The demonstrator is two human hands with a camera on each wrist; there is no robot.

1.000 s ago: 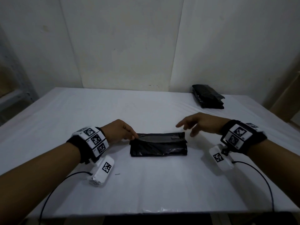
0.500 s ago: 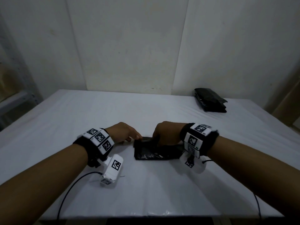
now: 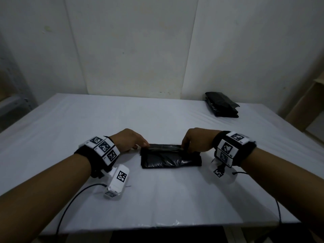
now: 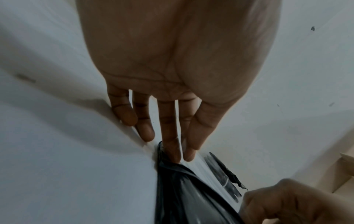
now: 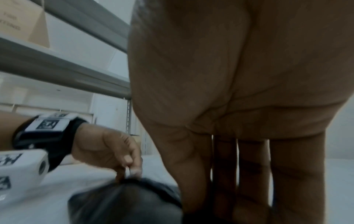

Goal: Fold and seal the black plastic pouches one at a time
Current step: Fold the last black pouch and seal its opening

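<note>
A black plastic pouch (image 3: 170, 157) lies folded flat on the white table (image 3: 157, 199), its top flap turned over. My left hand (image 3: 144, 144) pinches the flap's left corner between thumb and fingertips; the right wrist view shows that pinch (image 5: 130, 171). My right hand (image 3: 186, 148) is bent over the flap near its right end, fingers curled down onto it and gripping it. The left wrist view has the pouch (image 4: 182, 197) running from my left fingertips (image 4: 175, 156) to the right hand (image 4: 268, 204). In the right wrist view my fingertips are hidden against the pouch (image 5: 124, 201).
A stack of black pouches (image 3: 221, 106) sits at the table's far right corner. A grey metal shelf rack (image 5: 57, 68) with a cardboard box (image 5: 23, 19) stands to the left. Brown cardboard (image 3: 308, 109) leans beyond the right edge. Walls close the back.
My right hand came in from hovering off the pouch's right end, landed on the flap left of centre, then slid right along it. The left hand has kept its hold on the left corner.
</note>
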